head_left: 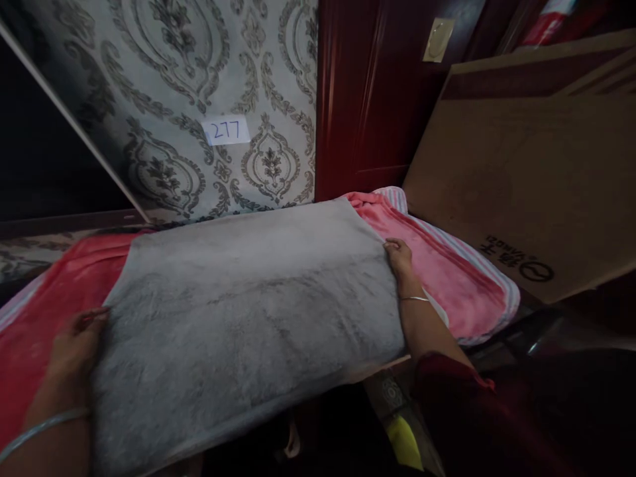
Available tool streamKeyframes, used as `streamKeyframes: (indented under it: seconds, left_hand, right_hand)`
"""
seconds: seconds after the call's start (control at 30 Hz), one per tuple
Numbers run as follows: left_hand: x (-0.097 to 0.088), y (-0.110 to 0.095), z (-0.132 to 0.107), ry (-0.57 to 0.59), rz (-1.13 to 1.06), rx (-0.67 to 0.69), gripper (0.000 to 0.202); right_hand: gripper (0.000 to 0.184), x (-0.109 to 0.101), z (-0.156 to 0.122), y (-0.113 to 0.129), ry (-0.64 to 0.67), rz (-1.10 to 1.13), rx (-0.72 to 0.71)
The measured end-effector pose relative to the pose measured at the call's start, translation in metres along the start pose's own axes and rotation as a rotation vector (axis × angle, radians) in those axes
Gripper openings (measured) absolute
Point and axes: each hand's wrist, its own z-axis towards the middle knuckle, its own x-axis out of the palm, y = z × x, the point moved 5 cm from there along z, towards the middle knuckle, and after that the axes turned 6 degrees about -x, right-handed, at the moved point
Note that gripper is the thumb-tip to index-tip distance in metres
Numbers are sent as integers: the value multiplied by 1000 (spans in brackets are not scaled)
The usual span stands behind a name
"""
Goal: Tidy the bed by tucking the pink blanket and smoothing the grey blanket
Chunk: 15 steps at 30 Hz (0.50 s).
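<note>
A large grey towel (248, 298) lies spread flat over a pink-red blanket (447, 265) on a raised surface. My left hand (77, 341) rests at the towel's left edge, fingers curled onto the edge. My right hand (400, 258) grips the towel's right edge, fingers closed on the cloth. A thin bangle sits on each wrist. The near edge of the towel hangs over the front of the surface.
Patterned wallpaper (199, 79) with a paper label reading 277 (227, 130) stands behind. A dark red wooden door (368, 99) is beside it. A big cardboard box (527, 172) leans at the right. A striped cloth edge (477, 258) shows under the blanket.
</note>
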Motion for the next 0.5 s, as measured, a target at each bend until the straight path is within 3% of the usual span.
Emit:
streamKeyframes:
  seconds: [0.2,0.4,0.5]
  left_hand:
    - [0,-1,-2,106,-177,40,26]
    - [2,-4,-5,119,-234,92,21]
    - [2,4,-2,89,-306,62,23]
  right_hand:
    - [43,0,-1,-8,197,268,-98]
    - [37,-2,1,-18,300,227,-111]
    - [35,-5,-2,-16,263,176,-94]
